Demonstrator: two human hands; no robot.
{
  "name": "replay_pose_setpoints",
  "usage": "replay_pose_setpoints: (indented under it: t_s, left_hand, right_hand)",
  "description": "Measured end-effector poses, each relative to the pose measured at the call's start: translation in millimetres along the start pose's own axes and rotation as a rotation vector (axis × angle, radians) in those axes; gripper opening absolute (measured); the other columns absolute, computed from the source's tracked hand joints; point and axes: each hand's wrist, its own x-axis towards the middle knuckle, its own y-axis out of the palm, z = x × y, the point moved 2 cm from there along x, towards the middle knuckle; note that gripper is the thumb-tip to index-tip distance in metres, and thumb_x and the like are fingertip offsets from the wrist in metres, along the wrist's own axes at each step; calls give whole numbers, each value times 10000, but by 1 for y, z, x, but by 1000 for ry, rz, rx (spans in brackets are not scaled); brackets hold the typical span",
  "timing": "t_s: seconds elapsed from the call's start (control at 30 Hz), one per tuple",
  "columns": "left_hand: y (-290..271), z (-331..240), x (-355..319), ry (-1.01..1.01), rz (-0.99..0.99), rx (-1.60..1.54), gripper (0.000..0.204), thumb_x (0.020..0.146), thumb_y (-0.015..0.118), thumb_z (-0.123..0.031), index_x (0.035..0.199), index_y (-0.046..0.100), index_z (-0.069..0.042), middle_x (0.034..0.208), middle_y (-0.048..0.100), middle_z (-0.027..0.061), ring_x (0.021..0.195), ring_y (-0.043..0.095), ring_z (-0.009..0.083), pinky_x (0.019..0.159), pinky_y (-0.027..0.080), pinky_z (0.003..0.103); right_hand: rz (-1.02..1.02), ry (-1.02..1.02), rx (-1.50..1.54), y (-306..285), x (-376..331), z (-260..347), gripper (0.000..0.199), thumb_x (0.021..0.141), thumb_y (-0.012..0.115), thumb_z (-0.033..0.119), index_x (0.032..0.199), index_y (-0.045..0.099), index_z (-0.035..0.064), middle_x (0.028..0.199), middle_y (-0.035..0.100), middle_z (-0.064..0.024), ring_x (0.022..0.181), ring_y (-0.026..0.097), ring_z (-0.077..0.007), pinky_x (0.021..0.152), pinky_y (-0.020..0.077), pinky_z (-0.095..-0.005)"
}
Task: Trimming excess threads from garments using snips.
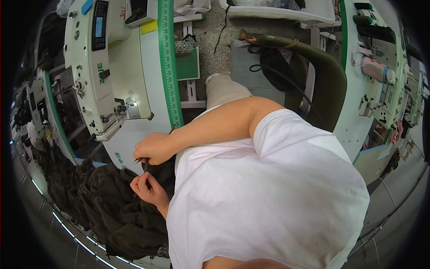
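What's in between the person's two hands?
A narrow strip of dark cloth runs between the right hand and the left hand; the head view shows it.

Speckled floor (222, 58), olive chair (332, 85)

A white bench (154, 80) with a green edge (169, 80)

The bench is at ten o'clock, and little ruler marks run along its green edge. A big, pale sewing machine (121, 58) stands on it, also at ten o'clock. At eleven o'clock is a small white box (152, 11), with a yellow patch (149, 27) just beside it. At eight o'clock, a crumpled heap of dark cloth (112, 201) hides the bench's end; how much sits on it is hard to tell.
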Motion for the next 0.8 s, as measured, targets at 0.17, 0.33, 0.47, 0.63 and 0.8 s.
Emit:
replay_pose_setpoints:
  t_s: [0.17,0.33,0.47,0.63,0.8]
  left_hand:
    - [2,3,-2,-42,-37,10,129,821,613,90,891,591,-16,917,486,78,776,499,182,683,413,280]
    - [-6,23,-21,-72,-60,-111,137,828,597,99,891,588,-23,916,476,73,772,491,186,657,409,277]
    - [-12,30,-34,-72,-109,-116,139,833,585,106,885,594,-23,925,470,73,797,496,187,667,425,275]
    - [-16,30,-42,-27,-167,-64,135,835,586,107,887,602,-17,934,467,76,822,502,187,711,449,278]
    - [-19,38,-47,-28,-217,-42,130,834,593,106,884,618,-11,944,475,82,840,516,197,761,469,285]
  right_hand:
    - [13,-16,-1,4,0,4,130,672,600,71,800,585,81,837,618,-97,806,598,-331,645,453,-443]
    - [68,17,47,11,3,15,123,704,634,123,795,577,64,825,612,-95,790,593,-328,652,454,-426]
    - [109,-31,76,25,14,17,164,760,651,205,826,614,59,844,622,-90,783,602,-312,653,459,-406]
    - [317,-5,47,34,27,21,259,788,668,296,853,678,45,856,667,-84,768,625,-296,636,467,-399]
    - [415,37,26,33,39,24,293,764,695,306,889,695,41,866,688,-82,765,638,-291,629,473,-395]
